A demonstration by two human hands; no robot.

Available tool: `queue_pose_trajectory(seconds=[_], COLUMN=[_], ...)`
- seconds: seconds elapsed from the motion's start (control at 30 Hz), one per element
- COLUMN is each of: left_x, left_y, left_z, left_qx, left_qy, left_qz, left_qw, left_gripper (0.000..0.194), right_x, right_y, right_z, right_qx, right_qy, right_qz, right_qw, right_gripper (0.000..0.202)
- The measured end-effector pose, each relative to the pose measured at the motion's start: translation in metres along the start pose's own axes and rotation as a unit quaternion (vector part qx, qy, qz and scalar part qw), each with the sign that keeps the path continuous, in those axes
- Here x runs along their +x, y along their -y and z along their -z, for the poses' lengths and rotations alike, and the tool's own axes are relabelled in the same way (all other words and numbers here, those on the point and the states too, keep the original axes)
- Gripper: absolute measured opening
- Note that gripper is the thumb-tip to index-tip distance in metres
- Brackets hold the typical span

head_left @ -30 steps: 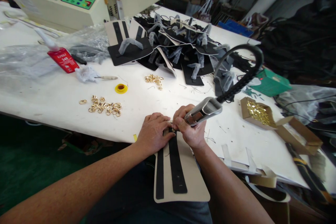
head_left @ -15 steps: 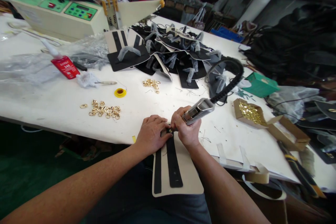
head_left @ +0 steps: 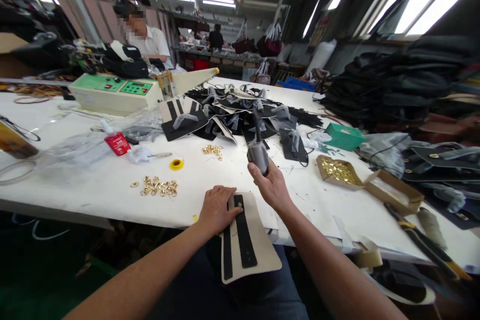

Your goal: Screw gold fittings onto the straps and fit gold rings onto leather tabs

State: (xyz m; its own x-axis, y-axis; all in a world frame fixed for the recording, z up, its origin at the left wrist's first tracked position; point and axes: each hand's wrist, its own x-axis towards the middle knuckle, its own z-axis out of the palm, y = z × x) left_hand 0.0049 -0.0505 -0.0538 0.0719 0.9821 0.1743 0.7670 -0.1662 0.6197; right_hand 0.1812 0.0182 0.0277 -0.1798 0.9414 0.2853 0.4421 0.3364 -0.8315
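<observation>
A beige panel [head_left: 260,240] with two black straps [head_left: 245,240] lies over the table's front edge and my lap. My left hand [head_left: 218,210] presses on its upper left part, thumb on the longer strap just below a small gold-coloured piece [head_left: 240,204]. Raised above the table, to the right of the panel's top, my right hand [head_left: 270,182] is closed around a grey handheld tool [head_left: 258,156], blurred by motion. The tool is apart from the panel.
Gold rings [head_left: 159,186], a yellow spool [head_left: 176,164] and a red bottle [head_left: 118,144] are at left. Black panels [head_left: 185,125] pile up behind. Boxes [head_left: 339,172] and a green box [head_left: 345,136] stand right. A person [head_left: 153,40] sits beyond the green-topped machine [head_left: 112,97].
My right hand has lifted the tool off the strap and away from the panel. The gold-coloured piece now shows uncovered. My left hand stays on the panel. The head view has tilted up.
</observation>
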Motion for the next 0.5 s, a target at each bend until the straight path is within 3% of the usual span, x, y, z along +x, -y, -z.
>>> queue_pose_trajectory(seconds=[0.13, 0.23, 0.3, 0.4, 0.5], left_x=[0.005, 0.002, -0.007, -0.032, -0.067], left_y=[-0.007, -0.011, -0.013, -0.014, -0.012], left_z=[0.009, 0.019, 0.025, 0.03, 0.032], left_qx=[-0.043, -0.116, -0.185, -0.294, -0.391], left_qy=[0.006, 0.011, 0.019, 0.014, -0.025], left_qz=[0.046, 0.082, 0.103, 0.145, 0.205], left_qw=[0.998, 0.99, 0.977, 0.945, 0.897], left_gripper=[0.066, 0.062, 0.049, 0.032, 0.026], right_x=[-0.002, -0.007, -0.009, -0.014, -0.027], right_y=[-0.039, -0.078, -0.093, -0.085, -0.046], right_z=[0.029, 0.045, 0.051, 0.049, 0.031], right_qx=[-0.298, -0.375, -0.398, -0.397, -0.295], right_qy=[0.07, 0.121, 0.124, 0.079, 0.053], right_qz=[-0.047, -0.071, -0.075, -0.035, 0.023], right_qw=[0.951, 0.916, 0.906, 0.914, 0.954], right_gripper=[0.031, 0.034, 0.038, 0.044, 0.043])
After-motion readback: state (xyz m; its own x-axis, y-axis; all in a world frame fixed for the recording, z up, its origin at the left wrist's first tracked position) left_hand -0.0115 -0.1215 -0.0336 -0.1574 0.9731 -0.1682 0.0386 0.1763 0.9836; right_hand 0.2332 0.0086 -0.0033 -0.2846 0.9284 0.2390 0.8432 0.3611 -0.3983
